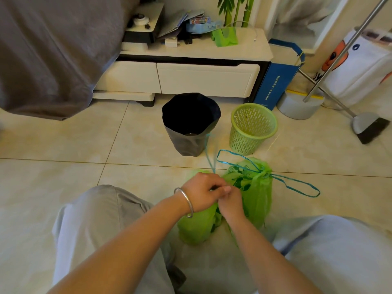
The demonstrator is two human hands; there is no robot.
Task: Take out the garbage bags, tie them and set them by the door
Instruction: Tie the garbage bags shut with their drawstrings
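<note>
Two green garbage bags stand on the tiled floor between my knees. The right bag (259, 196) is cinched at its neck, with blue drawstring loops (297, 185) lying out to both sides. The left bag (194, 225) sits under my hands. My left hand (203, 193), with a silver bangle on the wrist, and my right hand (230, 203) meet at its top and pinch its drawstring, one blue strand (209, 158) stretching up and away. Fingertips are partly hidden by each other.
Beyond the bags stand a bin lined with a black bag (191, 124) and a bare green lattice basket (253, 128). A white TV cabinet (191, 75), a blue box (275, 81), a broom head (370, 127) and a grey bed cover (53, 49) ring the floor.
</note>
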